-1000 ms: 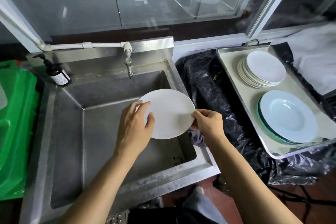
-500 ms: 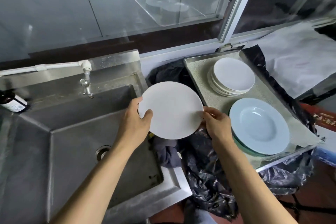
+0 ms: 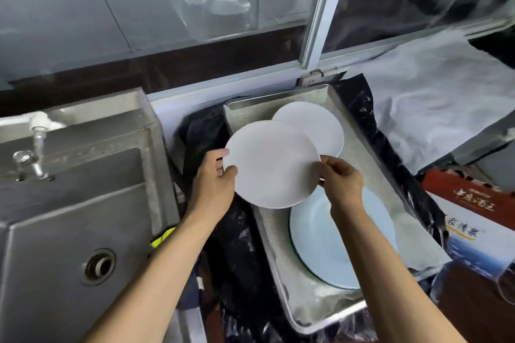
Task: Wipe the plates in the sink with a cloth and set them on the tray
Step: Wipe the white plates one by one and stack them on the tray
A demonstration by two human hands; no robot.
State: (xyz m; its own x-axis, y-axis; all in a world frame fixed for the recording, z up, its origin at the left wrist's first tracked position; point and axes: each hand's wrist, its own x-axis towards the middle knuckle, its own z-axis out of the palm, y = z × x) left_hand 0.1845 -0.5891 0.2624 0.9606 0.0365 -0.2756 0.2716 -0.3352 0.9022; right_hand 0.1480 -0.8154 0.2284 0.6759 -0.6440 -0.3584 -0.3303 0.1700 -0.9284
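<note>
Your sink (image 3: pixel 69 203) fills the view from 7 to 9 o'clock, a steel basin with its drain (image 3: pixel 99 266) showing and no plate visible in the part you can see. The tap (image 3: pixel 33 147) stands at its back edge, at about 9 o'clock. The black plastic (image 3: pixel 239 245) lies between the sink and the tray and runs on around the tray's far side. The tray (image 3: pixel 281 267) sits right of centre, stretching from about 1 o'clock down to 5 o'clock, lined with a pale mat. At 3 o'clock, beyond the tray, you have a white sheet (image 3: pixel 434 97), and a printed box (image 3: pixel 473 220) lies at 4 o'clock.

On the tray, the blue plate (image 3: pixel 312 245) rests at the near end, partly behind your right forearm. The white stack (image 3: pixel 315 125) sits at the far end, at 1 o'clock from centre.

You hold the white plate (image 3: pixel 270 164) near the middle of the view, tilted, above the tray's left rim. It overlaps the near-left part of the stack in view and hangs just above the blue plate's far edge. Whether it touches either one cannot be told.

Your left hand (image 3: pixel 214 181) grips the plate's rim at 9 o'clock, thumb on the face. Your right hand (image 3: pixel 341 178) pinches the rim at 3 o'clock.
</note>
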